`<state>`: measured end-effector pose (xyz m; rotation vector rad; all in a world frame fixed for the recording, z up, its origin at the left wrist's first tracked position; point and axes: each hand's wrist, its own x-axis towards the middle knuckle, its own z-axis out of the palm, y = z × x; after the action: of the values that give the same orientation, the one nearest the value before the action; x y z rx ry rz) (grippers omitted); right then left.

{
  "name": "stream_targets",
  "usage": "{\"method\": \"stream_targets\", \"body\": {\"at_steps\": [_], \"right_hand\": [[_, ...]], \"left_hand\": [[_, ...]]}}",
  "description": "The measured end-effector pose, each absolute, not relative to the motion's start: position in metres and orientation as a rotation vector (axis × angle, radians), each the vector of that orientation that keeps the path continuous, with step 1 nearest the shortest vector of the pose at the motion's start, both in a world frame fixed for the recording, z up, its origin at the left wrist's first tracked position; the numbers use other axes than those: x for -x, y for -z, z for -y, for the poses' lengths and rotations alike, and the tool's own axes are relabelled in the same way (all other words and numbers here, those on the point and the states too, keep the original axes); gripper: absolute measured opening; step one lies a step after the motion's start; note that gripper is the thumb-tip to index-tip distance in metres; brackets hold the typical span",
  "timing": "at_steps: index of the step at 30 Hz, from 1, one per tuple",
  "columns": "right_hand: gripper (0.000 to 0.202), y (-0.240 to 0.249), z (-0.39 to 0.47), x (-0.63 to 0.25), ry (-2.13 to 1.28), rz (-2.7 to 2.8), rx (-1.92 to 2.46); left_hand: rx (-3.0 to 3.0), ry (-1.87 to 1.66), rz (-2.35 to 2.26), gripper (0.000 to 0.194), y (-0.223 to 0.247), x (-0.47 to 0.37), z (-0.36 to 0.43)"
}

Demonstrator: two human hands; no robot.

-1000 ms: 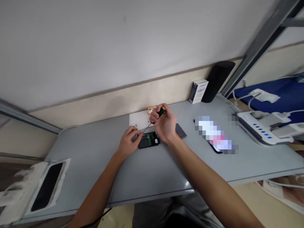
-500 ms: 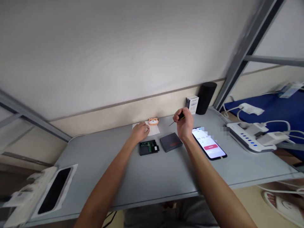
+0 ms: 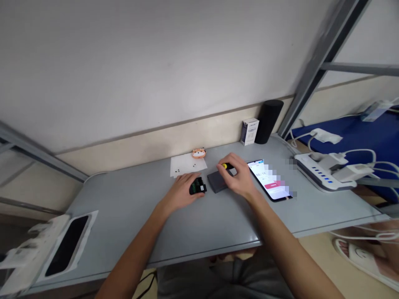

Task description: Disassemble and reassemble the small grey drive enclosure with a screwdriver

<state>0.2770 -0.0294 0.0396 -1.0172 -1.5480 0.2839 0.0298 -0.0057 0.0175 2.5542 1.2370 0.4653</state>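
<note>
My left hand [image 3: 181,192] is closed around the left part of a small dark case with a green circuit board [image 3: 196,186], thumb on the near edge and fingers on the far one. My right hand [image 3: 239,176] grips a screwdriver [image 3: 225,165] with a yellow and black handle; its shaft does not show clearly. That hand is over the right part of a flat dark grey cover [image 3: 216,182], which lies beside the board; whether they touch I cannot tell. Behind my left hand, several tiny dark pieces, perhaps screws, rest on white paper [image 3: 183,162].
An orange animal-faced case [image 3: 198,153] sits at the paper's far edge. To the right are a lit phone [image 3: 269,180] and a power strip [image 3: 324,172]. A small white box [image 3: 249,131] and a black cylinder [image 3: 269,121] stand behind. Another phone [image 3: 67,246] lies left.
My left hand has come from the paper to the circuit-board case and taken hold of it. My right hand has lowered with the screwdriver, moving left over the grey cover.
</note>
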Motion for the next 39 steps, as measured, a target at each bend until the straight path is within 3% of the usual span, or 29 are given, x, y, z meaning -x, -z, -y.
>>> {"method": "stream_targets", "body": {"at_steps": [5,10,18,23,32,35,39], "right_hand": [[0.009,-0.034,0.028,-0.282,-0.244,1.704,1.275],[0.022,-0.027,0.024,-0.293,-0.407,1.964,1.479],[0.021,-0.014,0.02,-0.291,-0.402,1.975,1.471],[0.018,-0.002,0.017,-0.272,-0.365,2.009,1.427],[0.019,0.004,0.028,-0.248,-0.176,2.036,1.459],[0.017,0.005,0.027,-0.247,-0.146,2.017,1.467],[0.02,0.006,0.027,-0.246,-0.121,2.012,1.471]], "left_hand": [[-2.391,-0.485,-1.337,0.071,-0.011,-0.024,0.009],[-2.318,-0.522,-1.41,0.072,-0.015,-0.014,0.007],[-2.459,-0.651,-1.237,0.073,-0.024,-0.026,0.025],[-2.711,-0.444,-0.941,0.065,-0.008,-0.024,0.053],[-2.869,-0.52,-0.913,0.067,0.007,-0.017,0.06],[-2.836,-0.551,-1.001,0.054,0.001,-0.013,0.06],[-2.661,-0.856,-1.462,0.027,-0.004,0.002,0.049]]}}
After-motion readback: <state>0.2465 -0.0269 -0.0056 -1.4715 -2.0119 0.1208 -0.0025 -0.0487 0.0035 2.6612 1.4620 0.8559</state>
